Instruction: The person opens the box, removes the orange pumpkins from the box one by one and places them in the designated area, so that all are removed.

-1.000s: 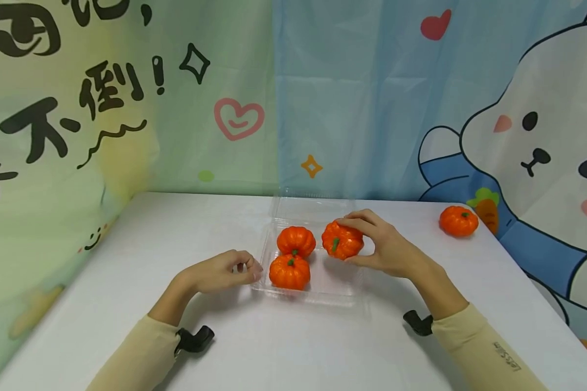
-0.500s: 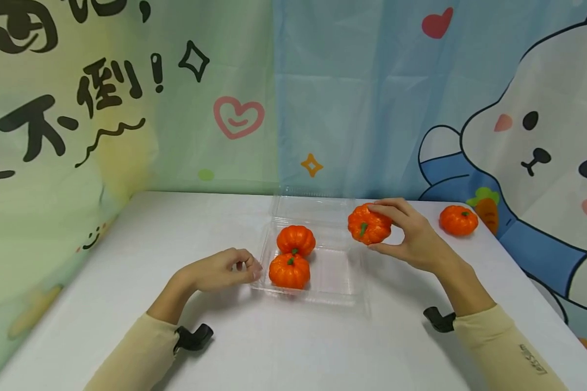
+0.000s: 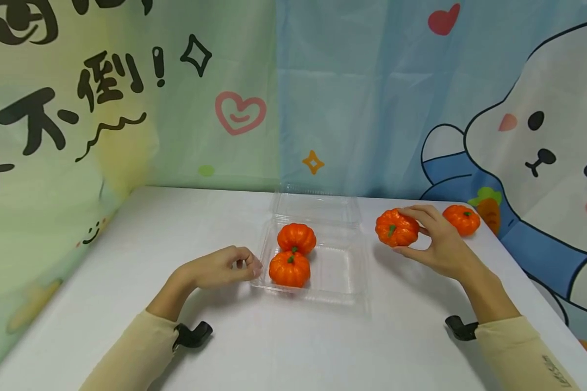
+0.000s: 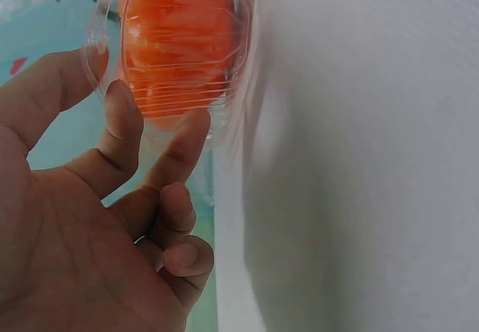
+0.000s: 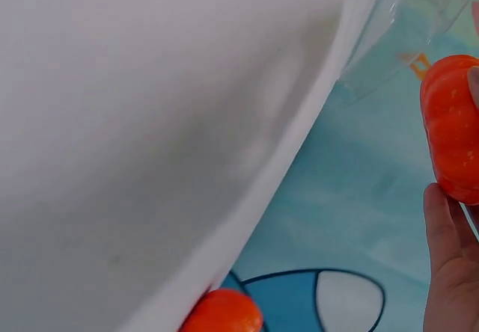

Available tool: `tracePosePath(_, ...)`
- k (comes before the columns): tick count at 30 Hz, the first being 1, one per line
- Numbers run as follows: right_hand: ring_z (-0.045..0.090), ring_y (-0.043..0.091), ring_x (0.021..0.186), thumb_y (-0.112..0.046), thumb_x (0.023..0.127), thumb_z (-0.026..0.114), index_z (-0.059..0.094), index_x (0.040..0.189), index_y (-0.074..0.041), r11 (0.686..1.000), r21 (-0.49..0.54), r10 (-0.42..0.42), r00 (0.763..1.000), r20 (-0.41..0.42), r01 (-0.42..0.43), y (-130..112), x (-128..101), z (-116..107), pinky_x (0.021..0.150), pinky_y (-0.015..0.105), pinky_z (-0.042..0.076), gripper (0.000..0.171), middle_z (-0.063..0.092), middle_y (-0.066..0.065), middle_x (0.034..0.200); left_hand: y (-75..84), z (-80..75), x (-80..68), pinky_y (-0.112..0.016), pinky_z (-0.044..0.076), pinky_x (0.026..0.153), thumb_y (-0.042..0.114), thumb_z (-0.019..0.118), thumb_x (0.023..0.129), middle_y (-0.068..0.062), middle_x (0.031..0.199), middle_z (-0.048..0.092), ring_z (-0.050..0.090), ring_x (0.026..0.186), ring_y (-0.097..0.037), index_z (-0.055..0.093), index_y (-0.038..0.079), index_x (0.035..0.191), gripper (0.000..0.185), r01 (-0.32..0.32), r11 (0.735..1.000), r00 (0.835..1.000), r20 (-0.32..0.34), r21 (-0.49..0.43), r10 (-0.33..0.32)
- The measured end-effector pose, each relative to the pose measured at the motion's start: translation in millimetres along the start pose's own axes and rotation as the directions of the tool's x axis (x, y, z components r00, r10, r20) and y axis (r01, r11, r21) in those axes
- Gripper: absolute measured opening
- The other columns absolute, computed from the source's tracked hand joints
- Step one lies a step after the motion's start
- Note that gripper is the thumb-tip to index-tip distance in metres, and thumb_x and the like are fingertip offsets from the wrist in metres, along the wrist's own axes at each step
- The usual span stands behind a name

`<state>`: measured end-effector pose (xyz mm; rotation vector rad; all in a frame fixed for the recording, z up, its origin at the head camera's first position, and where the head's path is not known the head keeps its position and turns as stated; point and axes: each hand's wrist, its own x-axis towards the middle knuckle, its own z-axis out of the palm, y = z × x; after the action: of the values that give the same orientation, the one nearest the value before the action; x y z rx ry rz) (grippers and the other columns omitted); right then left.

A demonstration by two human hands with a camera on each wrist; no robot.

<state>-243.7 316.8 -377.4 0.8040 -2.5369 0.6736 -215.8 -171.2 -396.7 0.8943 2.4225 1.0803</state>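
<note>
My right hand (image 3: 442, 241) holds an orange toy pumpkin (image 3: 397, 227) with a green stem between thumb and fingers, above the table to the right of the clear plastic box (image 3: 339, 271). In the right wrist view, this pumpkin (image 5: 453, 130) is cut off by the frame edge. At the box's near left corner, my left hand (image 3: 225, 267) pinches the rim; the left wrist view shows its fingers (image 4: 176, 156) against the clear wall. Inside the box's left half sit two pumpkins, a rear one (image 3: 296, 238) and a front one (image 3: 289, 269), touching each other.
Another orange pumpkin (image 3: 462, 219) rests at the table's far right edge, just beyond my right hand. The box's lid (image 3: 318, 209) lies folded back toward the curtain (image 3: 352, 108) behind the white table (image 3: 293, 347).
My right hand has lifted the pumpkin from over the box's right half and carried it rightward, now lower over the table. The left hand and the two boxed pumpkins stay put.
</note>
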Motion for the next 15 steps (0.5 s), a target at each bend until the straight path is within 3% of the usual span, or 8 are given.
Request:
tracePosePath(7, 0.051, 0.026, 0.125, -0.007, 0.07, 0.095, 0.056, 0.142, -0.009, 0.999, 0.007, 0.038, 0.999, -0.022, -0.038, 18.0, -8.3, -3.8, 0.092, 0.001, 0.035, 0.081, 0.054, 0.011, 0.138, 1.8, -0.7, 0.5, -0.037, 0.045, 0.092, 0.03, 0.062, 0.101, 0.001, 0.115, 0.071, 0.059, 0.107, -0.019, 0.067, 0.016, 0.093, 0.017, 0.011, 1.0, 1.0, 0.002, -0.003, -0.011)
tracePosePath(15, 0.051, 0.031, 0.127, -0.015, 0.076, 0.092, 0.055, 0.144, -0.012, 0.992, 0.02, 0.128, 0.992, 0.018, -0.128, 31.2, -13.3, -11.1, 0.092, -0.001, 0.032, 0.077, 0.055, 0.011, 0.139, 2.6, 0.2, 2.3, -0.034, 0.045, 0.087, 0.029, 0.062, 0.101, 0.003, 0.106, 0.07, 0.058, 0.1, -0.019, 0.067, 0.015, 0.095, 0.016, -0.007, 1.0, 1.0, 0.004, 0.006, 0.007)
